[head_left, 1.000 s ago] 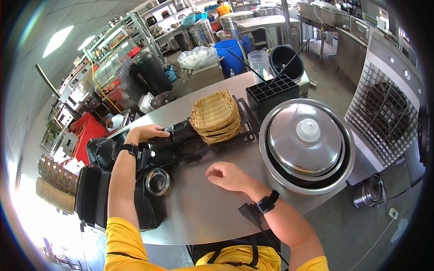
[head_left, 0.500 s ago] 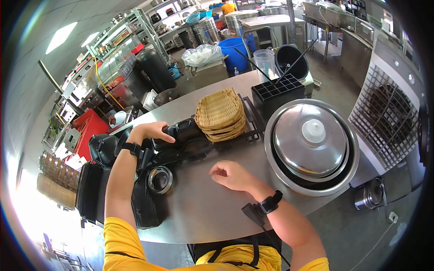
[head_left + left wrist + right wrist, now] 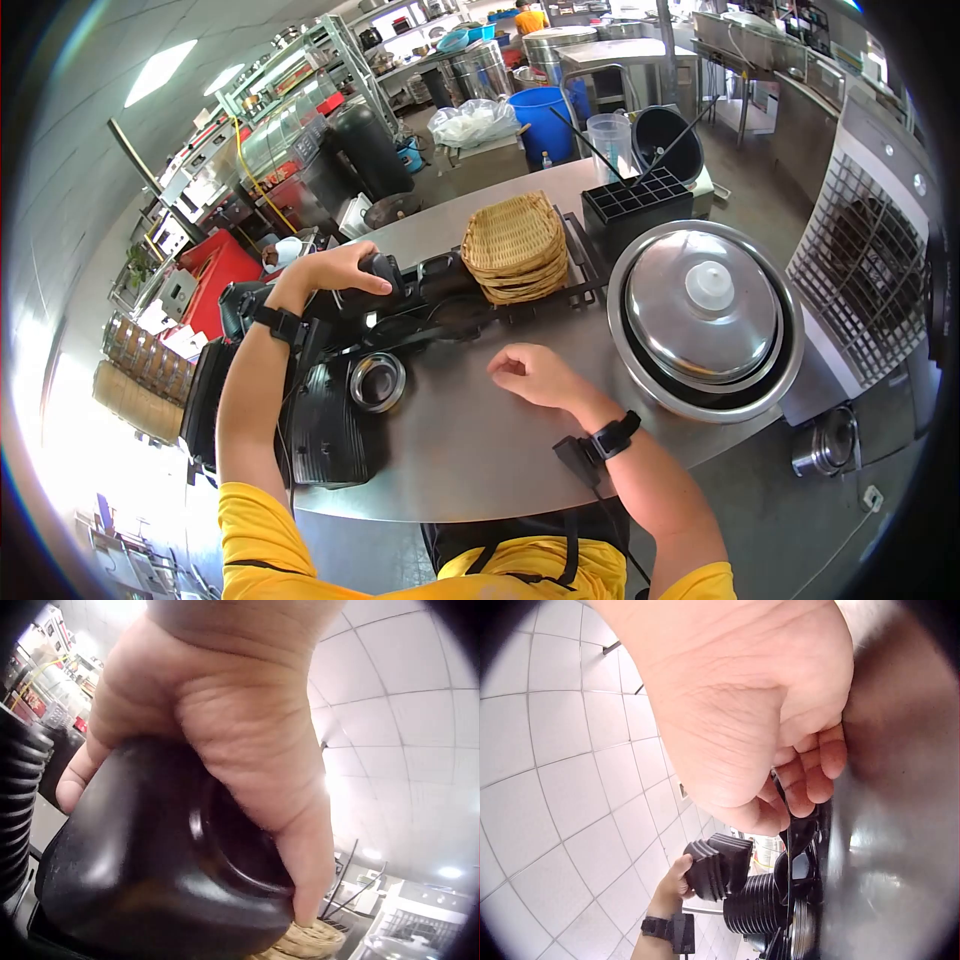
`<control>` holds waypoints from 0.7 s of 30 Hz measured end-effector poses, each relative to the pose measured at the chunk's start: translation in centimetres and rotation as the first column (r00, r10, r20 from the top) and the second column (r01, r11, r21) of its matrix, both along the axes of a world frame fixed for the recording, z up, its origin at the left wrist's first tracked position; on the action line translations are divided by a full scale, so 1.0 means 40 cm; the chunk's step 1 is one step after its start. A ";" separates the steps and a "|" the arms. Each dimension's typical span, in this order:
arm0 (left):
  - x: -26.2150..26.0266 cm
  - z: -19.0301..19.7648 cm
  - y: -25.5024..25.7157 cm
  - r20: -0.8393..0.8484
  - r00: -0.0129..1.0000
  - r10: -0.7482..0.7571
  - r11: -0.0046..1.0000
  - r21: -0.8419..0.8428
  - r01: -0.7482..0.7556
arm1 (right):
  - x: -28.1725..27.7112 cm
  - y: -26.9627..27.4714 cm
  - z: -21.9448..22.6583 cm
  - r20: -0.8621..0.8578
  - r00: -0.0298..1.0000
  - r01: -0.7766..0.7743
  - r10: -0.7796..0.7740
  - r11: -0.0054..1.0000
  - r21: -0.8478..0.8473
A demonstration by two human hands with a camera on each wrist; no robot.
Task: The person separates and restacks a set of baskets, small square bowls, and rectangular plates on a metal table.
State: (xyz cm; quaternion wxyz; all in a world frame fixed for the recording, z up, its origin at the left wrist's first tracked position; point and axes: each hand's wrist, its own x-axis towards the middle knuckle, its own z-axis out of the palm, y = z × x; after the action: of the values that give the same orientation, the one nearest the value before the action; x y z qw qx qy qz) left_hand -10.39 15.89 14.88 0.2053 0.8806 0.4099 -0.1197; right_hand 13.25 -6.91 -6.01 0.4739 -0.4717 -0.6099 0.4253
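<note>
A: Where is the black stack to be found?

B: The stack of nested black bowls (image 3: 124, 855) is held beneath the left hand (image 3: 342, 270), at the far left part of the steel table (image 3: 440, 440). A ridged black stack (image 3: 15, 806) is seen just beside it. Whether the held bowls are fully clear of what lies below cannot be told.

A: What could go wrong?

B: The lower bowls might be shed, if only the upper ones are truly pinched (their smooth, glossy sides look slippery). The woven baskets (image 3: 515, 240) nearby, to the right, could be knocked by a wide swing. A tilt of the wrist would probably be the cause of any spill.

A: And the fingers?

B: On the left, thumb and fingers are spread wide and clamped on opposite sides of the bowls. On the right hand (image 3: 535, 372), the fingers are loosely curled and close together, near the tabletop; nothing is seen to be held, and contact with the steel cannot be confirmed. Farther right, the domed lid (image 3: 690, 335) is touched by neither hand.
</note>
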 end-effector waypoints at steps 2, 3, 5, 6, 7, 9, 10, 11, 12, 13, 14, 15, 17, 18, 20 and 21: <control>-0.005 0.027 -0.042 0.005 0.999 -0.053 0.998 -0.035 0.053 | 0.001 -0.001 0.003 -0.026 1.000 -0.005 0.004 0.999 -0.031; -0.006 0.037 -0.070 0.007 0.999 -0.050 0.998 -0.031 0.050 | 0.004 -0.002 0.007 -0.024 1.000 -0.008 0.007 1.000 -0.027; 0.003 0.042 -0.141 -0.027 0.993 -0.112 0.973 -0.205 0.104 | 0.006 -0.006 0.015 -0.029 0.999 -0.042 0.040 0.998 -0.048; 0.007 0.022 -0.165 0.022 0.982 -0.185 0.940 -0.288 0.183 | 0.005 -0.011 0.025 -0.028 0.999 -0.047 0.046 0.998 -0.046; 0.011 -0.002 -0.190 0.075 0.965 -0.251 0.894 -0.365 0.261 | 0.002 -0.021 0.041 -0.080 0.995 -0.071 0.065 0.994 -0.077; 0.014 -0.088 -0.222 0.151 0.945 -0.290 0.813 -0.483 0.326 | -0.004 -0.038 0.065 -0.131 0.987 -0.108 0.093 0.988 -0.112; 0.030 -0.112 -0.239 0.116 0.951 -0.285 0.769 -0.565 0.299 | -0.006 -0.046 0.074 -0.252 0.951 -0.227 0.177 0.956 -0.185; 0.045 -0.136 -0.256 0.081 0.955 -0.284 0.717 -0.643 0.268 | -0.007 -0.050 0.076 -0.377 0.894 -0.349 0.243 0.905 -0.243; 0.050 -0.160 -0.274 0.095 0.963 -0.252 0.720 -0.647 0.252 | -0.009 -0.050 0.075 -0.378 0.892 -0.355 0.246 0.901 -0.251; 0.051 -0.181 -0.282 0.098 0.964 -0.247 0.716 -0.652 0.250 | -0.009 -0.049 0.074 -0.339 0.889 -0.404 0.307 0.875 -0.267; 0.052 -0.203 -0.283 0.061 0.973 -0.221 0.753 -0.624 0.210 | -0.009 -0.048 0.073 -0.302 0.881 -0.448 0.365 0.848 -0.283; 0.053 -0.219 -0.283 0.023 0.980 -0.195 0.788 -0.591 0.171 | -0.011 -0.045 0.072 -0.301 0.881 -0.449 0.365 0.847 -0.286; 0.055 -0.226 -0.285 0.025 0.980 -0.197 0.820 -0.544 0.179 | -0.018 -0.038 0.070 -0.194 0.906 -0.423 0.376 0.831 -0.362; 0.057 -0.219 -0.283 0.045 0.979 -0.200 0.842 -0.503 0.195 | -0.019 -0.037 0.069 -0.197 0.905 -0.425 0.377 0.830 -0.362; 0.046 -0.231 -0.275 0.105 0.979 -0.177 0.860 -0.467 0.206 | -0.024 -0.036 0.061 -0.211 0.929 -0.362 0.304 0.864 -0.349; 0.041 -0.233 -0.275 0.101 0.979 -0.177 0.859 -0.470 0.204 | -0.027 -0.041 0.063 -0.216 0.928 -0.363 0.303 0.863 -0.351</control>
State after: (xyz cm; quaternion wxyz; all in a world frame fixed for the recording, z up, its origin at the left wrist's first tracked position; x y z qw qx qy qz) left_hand -8.74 4.89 5.57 0.4146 0.8416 0.2730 -0.2128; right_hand 12.19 -8.54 -3.50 0.3366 -0.4084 -0.5488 0.6471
